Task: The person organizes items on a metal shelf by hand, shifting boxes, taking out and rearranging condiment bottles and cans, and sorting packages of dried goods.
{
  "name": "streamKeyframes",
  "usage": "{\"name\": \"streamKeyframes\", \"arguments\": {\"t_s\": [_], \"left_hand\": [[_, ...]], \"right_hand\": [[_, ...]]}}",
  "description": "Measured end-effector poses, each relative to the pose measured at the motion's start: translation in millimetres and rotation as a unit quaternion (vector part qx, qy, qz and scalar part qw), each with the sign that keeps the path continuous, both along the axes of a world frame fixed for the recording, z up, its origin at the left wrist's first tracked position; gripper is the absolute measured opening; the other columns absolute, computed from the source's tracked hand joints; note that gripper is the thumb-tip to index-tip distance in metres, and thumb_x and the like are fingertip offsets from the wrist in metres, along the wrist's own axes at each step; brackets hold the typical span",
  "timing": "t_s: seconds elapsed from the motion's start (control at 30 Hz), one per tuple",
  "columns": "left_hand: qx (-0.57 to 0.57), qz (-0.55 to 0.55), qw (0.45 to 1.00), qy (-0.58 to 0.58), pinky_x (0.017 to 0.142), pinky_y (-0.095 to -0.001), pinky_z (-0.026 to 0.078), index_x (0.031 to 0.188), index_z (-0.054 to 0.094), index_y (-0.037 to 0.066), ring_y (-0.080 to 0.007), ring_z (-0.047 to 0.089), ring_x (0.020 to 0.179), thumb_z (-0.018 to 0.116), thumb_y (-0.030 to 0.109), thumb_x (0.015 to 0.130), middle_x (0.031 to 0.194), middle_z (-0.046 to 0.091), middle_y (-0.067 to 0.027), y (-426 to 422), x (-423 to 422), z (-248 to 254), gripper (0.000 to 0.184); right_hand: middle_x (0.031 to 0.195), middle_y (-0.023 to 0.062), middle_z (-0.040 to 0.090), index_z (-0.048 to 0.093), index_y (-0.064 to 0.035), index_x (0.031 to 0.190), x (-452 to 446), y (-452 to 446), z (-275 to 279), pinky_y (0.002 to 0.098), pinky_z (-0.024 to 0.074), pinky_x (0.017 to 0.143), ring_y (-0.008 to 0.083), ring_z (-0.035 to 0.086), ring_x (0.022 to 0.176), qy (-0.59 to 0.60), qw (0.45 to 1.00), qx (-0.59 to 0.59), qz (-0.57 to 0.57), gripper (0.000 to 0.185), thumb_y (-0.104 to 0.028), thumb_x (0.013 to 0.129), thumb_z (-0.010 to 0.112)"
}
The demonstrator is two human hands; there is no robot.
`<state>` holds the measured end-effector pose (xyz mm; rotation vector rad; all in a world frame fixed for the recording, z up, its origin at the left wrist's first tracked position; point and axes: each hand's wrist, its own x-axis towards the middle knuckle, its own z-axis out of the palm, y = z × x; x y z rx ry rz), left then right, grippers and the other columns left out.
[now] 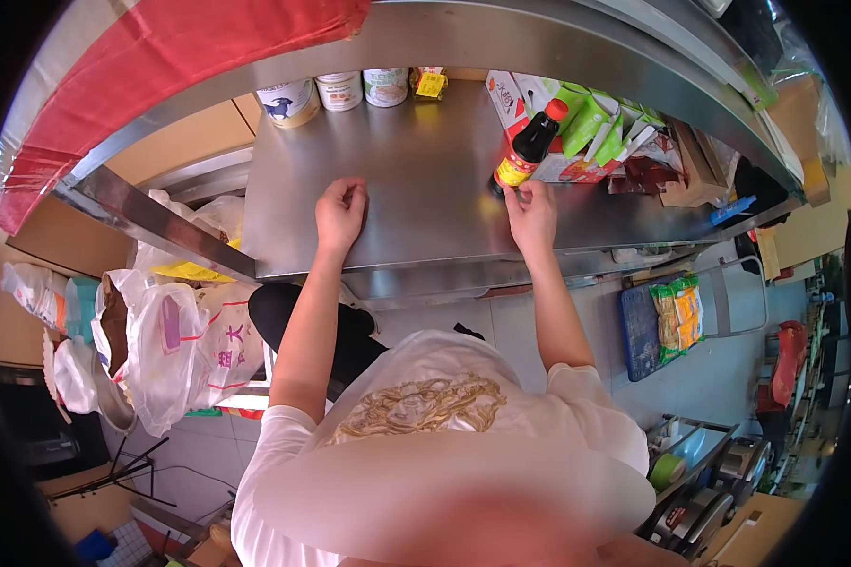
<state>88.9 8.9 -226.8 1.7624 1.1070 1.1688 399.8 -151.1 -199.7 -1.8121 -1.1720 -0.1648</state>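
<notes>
Seems, by judgement, to be at the stage of taking hold of or steadying a dark sauce bottle (531, 142) with a red cap and a yellow-and-red label, placed right of the middle on the steel counter (416, 180). Slants in the view, though impossible to tell whether from a real tilt or from the wide lens. Meets or nearly meets the foot of the label with the thumb and fingertips of the right hand (533, 219); cannot tell, for that grip, between a true hold and a light touch. Calls next, probably, for a fuller wrap higher up the body and care around the neighbours. Includes, just beyond and to the right, a red-and-white carton (507, 102) and green packets (591, 128). Well to the left, curls the left hand (341, 215) loosely closed, with nothing visible inside. Farther off, shows three tins (338, 93) along the far left edge and, left of the counter, white plastic bags (189, 350).
</notes>
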Motion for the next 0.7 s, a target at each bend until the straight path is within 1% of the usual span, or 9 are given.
{"name": "streamKeyframes", "arguments": {"t_s": [0.07,0.1,0.2,0.37,0.47,0.53,0.63,0.67,0.7], "left_hand": [[0.007,0.005,1.000,0.010,0.079,-0.0301,0.058,0.108,0.073,-0.002,-0.0145,0.072,0.084,0.067,0.008,0.100,0.093,0.075,-0.0085,-1.7,-1.5,5.1,0.014],[0.021,0.009,1.000,0.007,0.078,-0.0307,0.058,0.107,0.073,-0.001,-0.0162,0.073,0.083,0.067,0.008,0.099,0.093,0.075,-0.0100,-2.0,-1.9,4.9,0.013],[0.047,0.020,0.999,-0.004,0.076,-0.0319,0.058,0.104,0.074,0.000,-0.0201,0.074,0.081,0.068,0.008,0.097,0.094,0.075,-0.0134,-2.2,-0.6,4.3,0.012],[0.035,0.017,0.999,-0.012,0.076,-0.0327,0.058,0.104,0.075,0.001,-0.0223,0.074,0.082,0.069,0.008,0.096,0.096,0.074,-0.0139,1.1,-0.8,-1.6,0.012],[0.049,0.014,0.999,0.004,0.077,-0.0306,0.058,0.107,0.074,0.000,-0.0168,0.073,0.080,0.067,0.006,0.098,0.092,0.075,-0.0104,-1.1,-2.0,2.1,0.013],[0.048,0.018,0.999,0.004,0.076,-0.0309,0.058,0.107,0.074,-0.001,-0.0172,0.073,0.080,0.067,0.006,0.098,0.093,0.075,-0.0110,-2.0,-1.9,3.7,0.013],[0.052,0.024,0.998,0.012,0.076,-0.0316,0.059,0.106,0.074,-0.001,-0.0192,0.075,0.082,0.067,0.006,0.098,0.096,0.075,-0.0125,-2.1,-0.5,5.6,0.013],[0.047,0.025,0.998,0.016,0.076,-0.0318,0.059,0.106,0.074,-0.001,-0.0195,0.075,0.082,0.067,0.006,0.098,0.097,0.075,-0.0125,-2.3,-1.0,5.8,0.013],[0.042,0.024,0.999,0.020,0.077,-0.0319,0.059,0.106,0.074,-0.001,-0.0197,0.075,0.083,0.066,0.006,0.098,0.097,0.075,-0.0126,-2.0,-1.5,5.5,0.013]], "right_hand": [[0.095,0.0145,0.064,0.060,-0.0005,0.098,1.2,6.9,-0.3,0.0402,0.0583,0.072,0.0295,0.068,0.086,0.014,1.000,-0.018,-0.016,0.029,-0.020,0.092,0.080],[0.096,0.0148,0.063,0.059,-0.0012,0.097,0.2,11.6,0.6,0.0416,0.0576,0.072,0.0315,0.067,0.085,0.020,0.999,-0.027,-0.021,0.029,-0.021,0.092,0.080],[0.093,0.0149,0.062,0.057,-0.0010,0.095,6.9,25.5,-6.0,0.0435,0.0559,0.073,0.0334,0.065,0.085,-0.026,1.000,-0.008,-0.001,0.029,-0.019,0.092,0.079],[0.092,0.0163,0.062,0.056,-0.0006,0.091,9.8,52.4,-9.7,0.0481,0.0530,0.075,0.0364,0.064,0.085,-0.022,1.000,0.003,0.007,0.029,-0.017,0.090,0.080],[0.090,0.0165,0.062,0.055,-0.0008,0.091,13.4,75.0,-13.2,0.0492,0.0525,0.075,0.0376,0.064,0.085,-0.022,1.000,-0.001,0.006,0.029,-0.016,0.089,0.080],[0.089,0.0161,0.062,0.056,-0.0010,0.090,20.2,90.7,-16.8,0.0500,0.0523,0.075,0.0381,0.064,0.085,-0.052,0.999,-0.005,0.007,0.028,-0.016,0.089,0.079],[0.083,0.0130,0.064,0.056,-0.0010,0.089,23.4,113.4,-16.3,0.0459,0.0533,0.072,0.0330,0.066,0.076,-0.093,0.996,0.010,-0.014,0.030,-0.019,0.091,0.080],[0.086,0.0145,0.064,0.058,-0.0006,0.090,23.5,119.7,-15.5,0.0464,0.0532,0.071,0.0336,0.066,0.076,-0.069,0.997,-0.015,-0.028,0.030,-0.022,0.092,0.079],[0.088,0.0162,0.064,0.057,-0.0002,0.091,22.0,126.2,-13.5,0.0482,0.0531,0.074,0.0364,0.066,0.081,-0.053,0.998,-0.026,-0.024,0.030,-0.021,0.092,0.078]]}}
